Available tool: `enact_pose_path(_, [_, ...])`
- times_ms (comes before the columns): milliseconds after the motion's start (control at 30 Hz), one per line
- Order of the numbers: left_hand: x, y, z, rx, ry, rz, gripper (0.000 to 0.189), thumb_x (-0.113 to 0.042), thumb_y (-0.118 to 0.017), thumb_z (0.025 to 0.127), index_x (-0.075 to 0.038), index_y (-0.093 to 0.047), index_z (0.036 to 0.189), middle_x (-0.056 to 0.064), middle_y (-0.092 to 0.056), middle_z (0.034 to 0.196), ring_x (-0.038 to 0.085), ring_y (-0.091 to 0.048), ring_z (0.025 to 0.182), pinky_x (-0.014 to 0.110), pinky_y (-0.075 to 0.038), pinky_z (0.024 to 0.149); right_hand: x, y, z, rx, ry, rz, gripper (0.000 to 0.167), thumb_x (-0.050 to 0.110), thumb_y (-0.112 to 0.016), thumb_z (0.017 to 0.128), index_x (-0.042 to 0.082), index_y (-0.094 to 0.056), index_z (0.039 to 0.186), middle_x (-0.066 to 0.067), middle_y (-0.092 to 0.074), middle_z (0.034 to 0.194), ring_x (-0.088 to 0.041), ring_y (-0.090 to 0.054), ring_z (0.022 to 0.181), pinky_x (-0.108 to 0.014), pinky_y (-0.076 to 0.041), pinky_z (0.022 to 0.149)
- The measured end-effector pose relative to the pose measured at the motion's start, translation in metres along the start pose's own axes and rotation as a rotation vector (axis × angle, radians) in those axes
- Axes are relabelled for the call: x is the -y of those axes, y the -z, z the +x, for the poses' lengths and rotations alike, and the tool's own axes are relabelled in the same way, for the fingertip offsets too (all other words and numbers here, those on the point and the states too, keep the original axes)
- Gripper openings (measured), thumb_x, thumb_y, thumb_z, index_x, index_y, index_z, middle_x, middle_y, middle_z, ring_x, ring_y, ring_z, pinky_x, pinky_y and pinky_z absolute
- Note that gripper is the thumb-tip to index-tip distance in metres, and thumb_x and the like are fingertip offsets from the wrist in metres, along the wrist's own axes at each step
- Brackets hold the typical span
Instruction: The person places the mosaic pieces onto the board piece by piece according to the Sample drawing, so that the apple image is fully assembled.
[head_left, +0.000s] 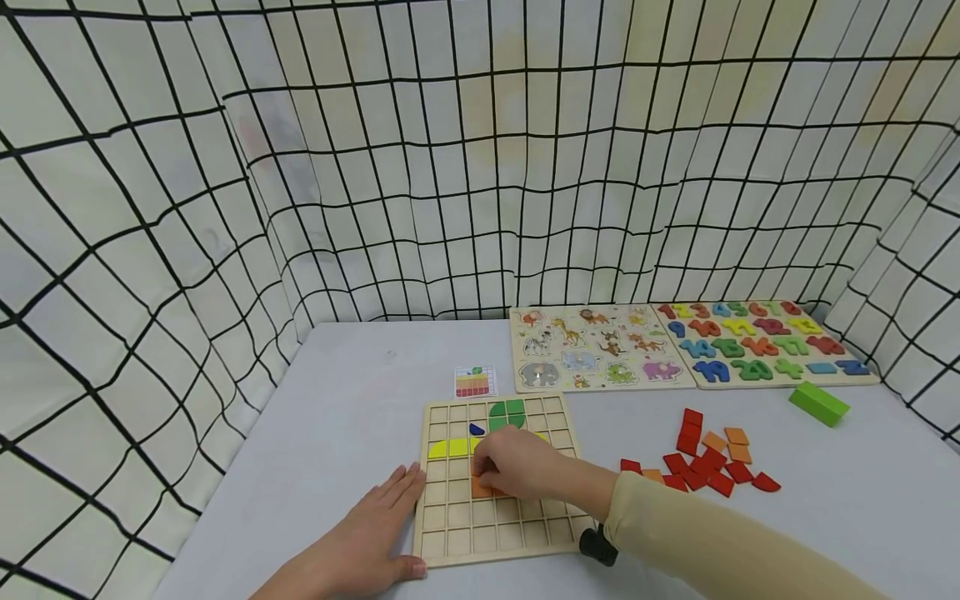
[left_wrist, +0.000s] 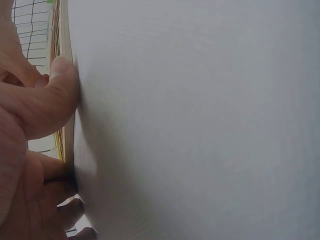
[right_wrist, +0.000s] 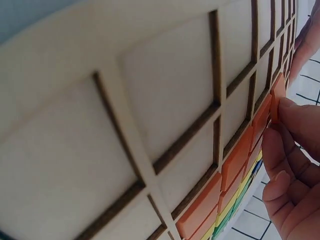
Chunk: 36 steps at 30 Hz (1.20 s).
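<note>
A wooden grid board [head_left: 459,542] lies on the white table before me. My left hand [head_left: 367,529] rests along its left edge with fingers extended, the thumb near the lower left corner. Over the middle of the grid, my right hand [head_left: 521,462] pinches an orange tile [right_wrist: 277,96] between thumb and index finger, close over the cells. Other orange tiles [right_wrist: 200,207] sit in a row beside it, partly hidden by the hand in the head view. Farther up the board are yellow tiles [head_left: 448,448], green pieces [head_left: 507,408] and a dark blue piece [head_left: 476,430].
A pattern card [head_left: 475,383] lies just behind the board. Loose red and orange tiles [head_left: 697,477] are scattered to the right, near a green block [head_left: 819,404]. An animal puzzle [head_left: 600,348] and a number puzzle [head_left: 765,346] lie at the back. Black netting [head_left: 450,192] surrounds the table.
</note>
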<state>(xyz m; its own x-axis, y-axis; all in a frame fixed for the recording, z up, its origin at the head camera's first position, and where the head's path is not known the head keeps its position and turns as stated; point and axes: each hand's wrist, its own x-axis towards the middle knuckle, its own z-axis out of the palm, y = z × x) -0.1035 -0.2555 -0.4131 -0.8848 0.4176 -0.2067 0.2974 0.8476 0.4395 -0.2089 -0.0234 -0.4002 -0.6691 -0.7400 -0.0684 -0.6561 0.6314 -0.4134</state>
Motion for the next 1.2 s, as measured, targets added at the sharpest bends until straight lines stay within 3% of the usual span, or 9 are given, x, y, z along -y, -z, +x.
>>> enact_pose_path(333, [0.002, -0.003, 0.002, 0.009, 0.010, -0.029, 0.105, -0.042, -0.081, 0.082, 0.008, -0.027, 0.157, 0.024, -0.023, 0.168, 0.046, -0.016, 0.157, 0.070, -0.024, 0.119, -0.002, 0.002, -0.001, 0.016, 0.005, -0.055, 0.007, 0.012, -0.076, 0.093, 0.017, -0.078, 0.088, 0.011, -0.069, 0.081, -0.001, -0.052, 0.072, -0.016, -0.049, 0.069])
enact_pose_path(533, [0.000, -0.004, 0.003, 0.016, 0.009, -0.024, 0.105, -0.043, -0.080, 0.083, 0.007, -0.026, 0.158, 0.024, -0.022, 0.168, 0.045, -0.015, 0.157, 0.069, -0.023, 0.120, -0.032, 0.025, -0.022, -0.030, -0.048, 0.002, 0.005, 0.012, -0.073, 0.095, 0.013, -0.077, 0.098, 0.006, -0.073, 0.089, -0.005, -0.057, 0.076, -0.021, -0.052, 0.071])
enact_pose_path(667, [-0.001, -0.004, 0.004, 0.015, 0.005, -0.013, 0.105, -0.042, -0.080, 0.083, 0.008, -0.026, 0.158, 0.024, -0.022, 0.168, 0.045, -0.015, 0.157, 0.069, -0.024, 0.119, -0.072, 0.049, -0.052, -0.077, -0.162, 0.070, 0.008, 0.008, -0.073, 0.093, 0.010, -0.076, 0.100, 0.004, -0.072, 0.091, -0.009, -0.058, 0.079, -0.024, -0.053, 0.072])
enact_pose_path(900, [-0.003, -0.002, 0.004, 0.015, 0.012, 0.007, 0.105, -0.042, -0.081, 0.083, 0.007, -0.027, 0.157, 0.024, -0.023, 0.168, 0.044, -0.016, 0.157, 0.068, -0.024, 0.120, -0.153, 0.086, -0.132, -0.144, -0.346, 0.091, 0.018, 0.009, -0.072, 0.094, 0.005, -0.073, 0.111, -0.001, -0.072, 0.098, -0.016, -0.063, 0.090, -0.031, -0.058, 0.078])
enact_pose_path(1067, [-0.002, 0.000, 0.003, 0.018, 0.019, 0.005, 0.105, -0.042, -0.081, 0.082, 0.009, -0.028, 0.157, 0.025, -0.022, 0.168, 0.046, -0.016, 0.157, 0.069, -0.024, 0.119, -0.202, 0.096, -0.176, -0.144, -0.466, 0.064, 0.021, 0.007, -0.073, 0.092, 0.001, -0.072, 0.112, -0.006, -0.071, 0.098, -0.020, -0.063, 0.091, -0.037, -0.060, 0.078])
enact_pose_path(1200, [0.000, 0.000, 0.002, 0.011, 0.012, 0.001, 0.104, -0.041, -0.081, 0.082, 0.009, -0.028, 0.156, 0.025, -0.023, 0.167, 0.046, -0.016, 0.157, 0.070, -0.025, 0.119, -0.226, 0.098, -0.195, -0.115, -0.514, 0.035, 0.023, 0.005, -0.074, 0.090, -0.002, -0.072, 0.111, -0.010, -0.070, 0.098, -0.023, -0.062, 0.089, -0.037, -0.060, 0.075])
